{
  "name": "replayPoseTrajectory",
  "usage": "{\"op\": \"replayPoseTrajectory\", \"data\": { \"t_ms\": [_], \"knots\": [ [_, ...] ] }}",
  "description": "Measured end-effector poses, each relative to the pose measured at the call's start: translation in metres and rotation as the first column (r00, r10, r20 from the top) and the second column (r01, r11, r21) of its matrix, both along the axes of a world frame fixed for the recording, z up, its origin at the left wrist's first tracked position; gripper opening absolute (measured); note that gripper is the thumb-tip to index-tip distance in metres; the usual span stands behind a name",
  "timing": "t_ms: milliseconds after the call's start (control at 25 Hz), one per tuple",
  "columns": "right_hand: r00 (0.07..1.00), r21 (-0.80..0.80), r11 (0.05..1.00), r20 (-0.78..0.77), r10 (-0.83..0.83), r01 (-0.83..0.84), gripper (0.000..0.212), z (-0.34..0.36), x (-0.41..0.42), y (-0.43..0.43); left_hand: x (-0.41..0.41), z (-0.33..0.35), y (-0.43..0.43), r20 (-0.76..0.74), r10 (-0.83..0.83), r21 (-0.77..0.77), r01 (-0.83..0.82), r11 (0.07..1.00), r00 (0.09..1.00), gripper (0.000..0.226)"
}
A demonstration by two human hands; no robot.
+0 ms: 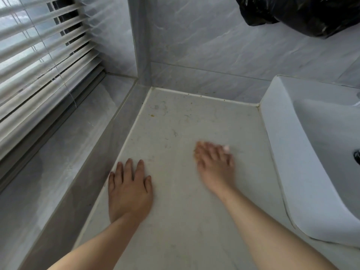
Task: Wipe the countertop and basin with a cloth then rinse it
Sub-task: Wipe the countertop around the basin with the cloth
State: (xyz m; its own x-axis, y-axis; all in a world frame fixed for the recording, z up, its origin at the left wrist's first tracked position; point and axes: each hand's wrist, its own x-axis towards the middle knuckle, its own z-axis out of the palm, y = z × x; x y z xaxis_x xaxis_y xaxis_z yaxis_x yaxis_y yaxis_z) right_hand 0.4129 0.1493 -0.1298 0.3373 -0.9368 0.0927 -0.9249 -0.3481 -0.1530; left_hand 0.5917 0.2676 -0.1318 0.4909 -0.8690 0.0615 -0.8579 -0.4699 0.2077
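**Q:** Fingers [129,168]: state?

**A:** Left hand [129,193]: fingers straight, slightly spread, lying flat on the tabletop [175,221] near its left edge, holding nothing. Right hand [214,164]: palm down on the tabletop, nearer the basin [288,152], and motion-blurred. I cannot tell whether its fingers are spread or pinching something.

**Q:** Location of the cloth?

**A:** Not confirmed. A small pale patch [226,148] shows at the right fingertips. It may be the cloth, but the blur prevents identification. No cloth is visible elsewhere.

**Q:** Task progress?

**A:** Judged early. Yellow-brown specks [152,115] are present near the far left corner, with more along the back seam and faint scuffs mid-surface. The far half therefore reads as unwiped. The blurred right hand suggests a wiping stroke on the near half. The basin wipe and the rinse are judged outstanding, and no running water is visible.

**Q:** Surface and room?

**A:** The tabletop is a pale, matte slab, sealed at its edges. The basin is white and sits directly against the tabletop's right edge, with a dark fitting [357,156] showing inside it at the frame edge. On the left are a grey marble-pattern sill [58,152] and slatted blinds [39,65]. Behind is a grey tiled wall [204,45]. A black plastic bag [302,14] hangs at upper right.
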Motion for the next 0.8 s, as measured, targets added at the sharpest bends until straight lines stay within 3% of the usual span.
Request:
{"op": "replayPoseTrajectory", "data": {
  "t_ms": [40,80,160,240,280,360,440,480,520,600,640,680,760,800],
  "knots": [
    [0.996,0.02,0.996,-0.018,-0.089,0.09,0.074,0.001,-0.007,0.0,-0.001,0.002,-0.001,0.008,-0.007,0.005,0.007,1.0,1.0,0.082],
    [0.998,0.024,0.998,-0.028,-0.064,0.065,0.07,0.001,-0.006,0.007,-0.001,0.004,-0.002,0.019,-0.019,0.017,0.018,1.0,1.0,0.081],
    [0.971,0.037,0.973,-0.07,0.228,-0.226,0.056,0.002,0.006,0.033,-0.002,0.006,-0.002,0.041,-0.054,0.064,0.051,0.997,0.998,0.081],
    [0.933,-0.036,0.937,-0.116,0.34,-0.346,0.049,-0.005,-0.002,0.035,-0.002,0.005,0.0,0.075,-0.073,0.102,0.065,0.993,0.994,0.083],
    [0.953,-0.053,0.958,-0.129,0.272,-0.281,0.051,-0.006,-0.016,0.024,-0.001,0.004,-0.001,0.087,-0.077,0.105,0.068,0.992,0.993,0.083],
    [0.996,0.015,0.998,-0.064,-0.068,0.069,0.061,0.002,-0.049,0.001,0.001,0.004,-0.007,0.095,-0.153,0.113,0.142,0.983,0.984,0.08],
    [0.935,0.053,0.934,-0.036,-0.352,0.353,0.057,0.0,-0.066,-0.001,0.006,0.002,-0.011,0.11,-0.283,0.085,0.275,0.958,0.953,0.069],
    [0.946,0.018,0.946,0.003,-0.325,0.325,0.053,0.0,-0.061,0.007,0.009,0.003,-0.013,0.108,-0.306,0.065,0.3,0.952,0.946,0.065],
    [0.982,-0.03,0.982,0.041,-0.187,0.188,0.05,-0.002,-0.05,0.019,0.01,0.005,-0.014,0.068,-0.304,0.07,0.299,0.952,0.95,0.065],
    [0.981,-0.074,0.979,-0.033,0.19,-0.192,0.047,-0.011,-0.041,0.035,0.013,0.01,-0.021,0.022,-0.288,0.029,0.287,0.958,0.958,0.075],
    [0.955,-0.118,0.948,-0.08,0.287,-0.295,0.047,-0.015,-0.047,0.025,0.016,0.011,-0.028,0.005,-0.28,0.018,0.28,0.96,0.96,0.078],
    [0.963,-0.106,0.959,-0.082,0.256,-0.264,0.047,-0.013,-0.059,0.008,0.019,0.012,-0.038,0.001,-0.273,0.026,0.273,0.962,0.962,0.077],
    [0.995,-0.07,0.992,-0.01,-0.102,0.101,0.048,-0.002,-0.084,-0.022,0.026,0.012,-0.061,-0.005,-0.255,0.117,0.254,0.96,0.967,0.07],
    [0.953,-0.005,0.953,-0.002,-0.302,0.302,0.049,0.001,-0.093,-0.035,0.03,0.01,-0.07,-0.005,-0.241,0.133,0.239,0.962,0.971,0.071]
  ]
}}
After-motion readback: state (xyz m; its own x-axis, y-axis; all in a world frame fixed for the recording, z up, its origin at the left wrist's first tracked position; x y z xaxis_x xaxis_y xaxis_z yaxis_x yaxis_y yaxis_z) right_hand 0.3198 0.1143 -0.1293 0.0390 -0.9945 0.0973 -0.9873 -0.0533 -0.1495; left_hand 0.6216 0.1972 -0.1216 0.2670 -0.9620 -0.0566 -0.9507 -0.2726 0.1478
